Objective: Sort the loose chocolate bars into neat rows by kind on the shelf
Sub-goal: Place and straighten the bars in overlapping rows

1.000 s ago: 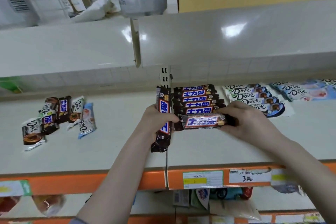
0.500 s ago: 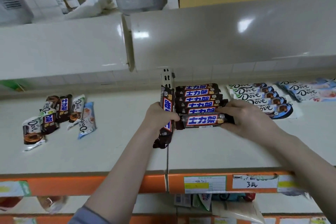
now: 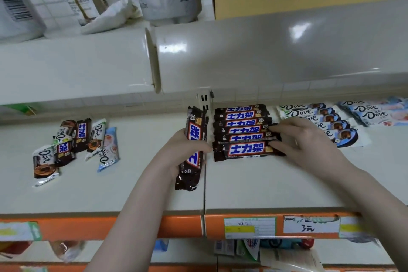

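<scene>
Nearest is the orange shelf edge [image 3: 141, 226] with its price labels [image 3: 310, 224]. Above it, the left hand [image 3: 178, 152] grips one brown bar [image 3: 193, 147], held lengthwise beside the seam of the shelf [image 3: 265, 185]. The right hand [image 3: 306, 141] has its fingers curled on the right end of the front bar [image 3: 246, 150], which lies flat as the closest one of the brown row [image 3: 241, 122]. To the far left lies a loose mixed pile [image 3: 72, 146]. Behind the right hand are a white Dove row [image 3: 313, 115] and a blue Dove row [image 3: 375, 111]
</scene>
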Motion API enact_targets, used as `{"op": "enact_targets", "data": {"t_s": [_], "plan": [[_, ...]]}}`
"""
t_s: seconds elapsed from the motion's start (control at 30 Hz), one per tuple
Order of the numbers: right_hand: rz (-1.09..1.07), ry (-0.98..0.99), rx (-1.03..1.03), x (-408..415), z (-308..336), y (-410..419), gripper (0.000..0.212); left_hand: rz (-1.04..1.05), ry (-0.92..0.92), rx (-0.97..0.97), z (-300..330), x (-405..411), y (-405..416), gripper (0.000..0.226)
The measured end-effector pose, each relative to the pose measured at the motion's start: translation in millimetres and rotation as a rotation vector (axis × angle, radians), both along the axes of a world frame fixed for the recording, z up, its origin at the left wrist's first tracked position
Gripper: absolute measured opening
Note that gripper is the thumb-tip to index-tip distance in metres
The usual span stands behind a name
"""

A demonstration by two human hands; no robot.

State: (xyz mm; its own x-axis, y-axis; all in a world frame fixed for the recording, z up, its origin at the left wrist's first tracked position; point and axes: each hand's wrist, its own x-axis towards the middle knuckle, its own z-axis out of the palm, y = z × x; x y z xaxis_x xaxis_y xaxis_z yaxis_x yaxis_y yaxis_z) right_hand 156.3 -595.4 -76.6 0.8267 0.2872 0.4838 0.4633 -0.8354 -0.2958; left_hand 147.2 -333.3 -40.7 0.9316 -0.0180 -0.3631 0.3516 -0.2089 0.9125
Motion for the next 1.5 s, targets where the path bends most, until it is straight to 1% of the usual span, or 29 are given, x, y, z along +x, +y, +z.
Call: {"op": "enact_targets", "data": {"t_s": [0.1, 0.2, 0.33, 0.4, 0.47, 0.57, 0.7, 0.87, 0.93, 1.0, 1.07, 1.17, 1.23, 1.33, 1.43, 1.5], "plan": [[-0.005, 0.119, 0.218, -5, 18, 13, 0.028, -0.119, 0.019, -0.05, 8, -11, 2, 0.022], [0.084, 0.294, 0.426, -7, 38, 33, 0.025, -0.229, 0.008, -0.132, 11, -17, -1, 0.023], [0.225, 0.499, 0.663, -10, 54, 61, 0.019, -0.302, 0.008, -0.186, 9, -20, -3, 0.024], [0.266, 0.561, 0.71, -10, 55, 70, 0.017, -0.327, 0.005, -0.196, 8, -22, -3, 0.025], [0.278, 0.597, 0.693, -10, 53, 74, 0.014, -0.343, 0.008, -0.2, 8, -25, -2, 0.025], [0.276, 0.683, 0.659, -11, 48, 77, 0.014, -0.363, 0.013, -0.193, 8, -29, 0, 0.027], [0.249, 0.796, 0.766, -15, 46, 73, 0.014, -0.387, 0.031, -0.2, 6, -33, 2, 0.028], [0.196, 0.769, 0.88, -22, 42, 62, 0.015, -0.4, 0.046, -0.17, 4, -33, 5, 0.029], [0.161, 0.737, 0.978, -24, 40, 53, 0.015, -0.354, 0.044, -0.136, 3, -32, 11, 0.03], [0.123, 0.705, 1.085, -27, 37, 44, 0.015, -0.273, 0.024, -0.099, 1, -31, 17, 0.024], [0.1, 0.69, 1.169, -28, 32, 38, 0.015, -0.208, 0.011, -0.142, -1, -30, 21, 0.021], [0.123, 0.677, 1.268, -32, 26, 38, 0.016, -0.192, -0.01, -0.19, -4, -29, 14, 0.019], [0.163, 0.676, 1.295, -34, 27, 39, 0.016, -0.177, -0.021, -0.204, -7, -29, 7, 0.018], [0.202, 0.675, 1.333, -35, 29, 42, 0.028, -0.186, -0.002, -0.211, -10, -28, 1, 0.017], [0.172, 0.654, 1.283, -33, 31, 43, 0.035, -0.222, -0.005, -0.141, -9, -27, -3, 0.015], [0.164, 0.646, 1.236, -31, 33, 47, 0.039, -0.239, -0.042, -0.126, -6, -24, -9, 0.017]]}}
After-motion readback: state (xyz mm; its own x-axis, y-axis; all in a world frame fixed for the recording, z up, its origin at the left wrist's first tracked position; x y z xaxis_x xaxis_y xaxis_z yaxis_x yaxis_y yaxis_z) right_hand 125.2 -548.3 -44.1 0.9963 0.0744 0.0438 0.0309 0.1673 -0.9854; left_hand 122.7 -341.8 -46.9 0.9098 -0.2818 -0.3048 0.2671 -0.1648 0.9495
